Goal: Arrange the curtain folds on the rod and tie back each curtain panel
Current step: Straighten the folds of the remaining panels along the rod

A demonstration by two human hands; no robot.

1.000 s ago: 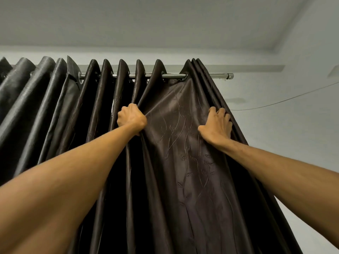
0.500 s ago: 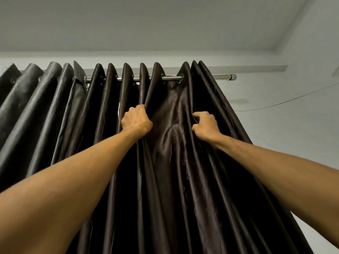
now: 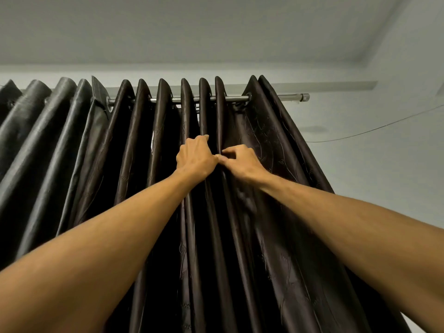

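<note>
Satin-sheened dark brown cloth is hanging in tall pleats from the rod (image 3: 235, 99), and a person is reaching up to it with both bare arms. The curtain (image 3: 264, 212) is riding on the rod by its eyelets, its folds crowding along the middle and leaving the rod's right end bare. A little below the rod, the left hand (image 3: 195, 159) is curling its fingers around a couple of gathered pleats. The right hand (image 3: 242, 162), touching it, is pinching the next fold between thumb and bent fingers. I am judging the fabric to be soft and limp, fairly weighty over its long drop, and slick enough to be sliding out of a loose pinch. A whole-hand grip on a pleat's ridge, close under the rod where the eyelets are stiffening the cloth, is looking like the surest place to take hold. A grey panel (image 3: 36, 128) is hanging along the rod's left stretch, and a thin wire (image 3: 372, 131) is crossing the wall below the rod's right end.
</note>
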